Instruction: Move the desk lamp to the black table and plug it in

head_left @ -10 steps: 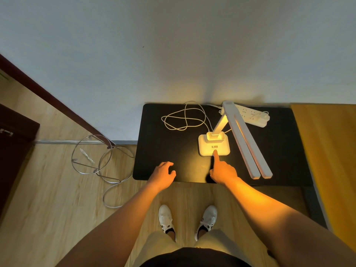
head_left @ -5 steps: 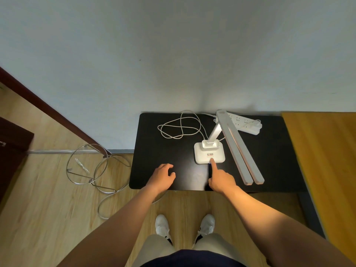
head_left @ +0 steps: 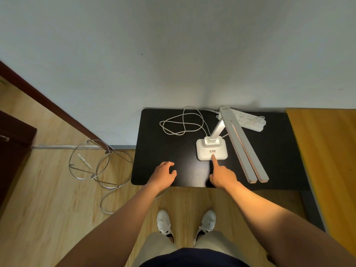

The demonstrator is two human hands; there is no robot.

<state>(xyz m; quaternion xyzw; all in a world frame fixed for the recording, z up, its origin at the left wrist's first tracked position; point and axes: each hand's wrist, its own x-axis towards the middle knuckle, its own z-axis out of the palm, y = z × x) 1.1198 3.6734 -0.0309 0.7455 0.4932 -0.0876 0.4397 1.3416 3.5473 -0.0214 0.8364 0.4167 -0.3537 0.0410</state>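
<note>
Your left hand (head_left: 163,175) rests on the black tabletop (head_left: 154,143) near its front edge, fingers loosely curled and holding nothing, so nothing steadies the lamp. Behind it the cord (head_left: 183,122) lies in loose loops. Drag a wrist through them and you would likely tug the lamp or pull at the plug. The desk lamp (head_left: 212,151) stands on the tabletop right of centre. Your right hand (head_left: 221,176) has its forefinger straight, pressing the front lip of the base, with the other fingers folded in. Push too hard or off-centre and the base may skate back or tip, since the long head (head_left: 242,147) reaches out toward the front right. The cord runs toward the power strip (head_left: 250,120) at the back, but the lamp's arm hides the plug, so I cannot tell whether it is seated; check before you call it done. Round about, a wire stand (head_left: 100,164) lies on the floor to the left, well apart, and a wooden tabletop (head_left: 327,151) sits just beside the right side. Nothing blocks your finger.
</note>
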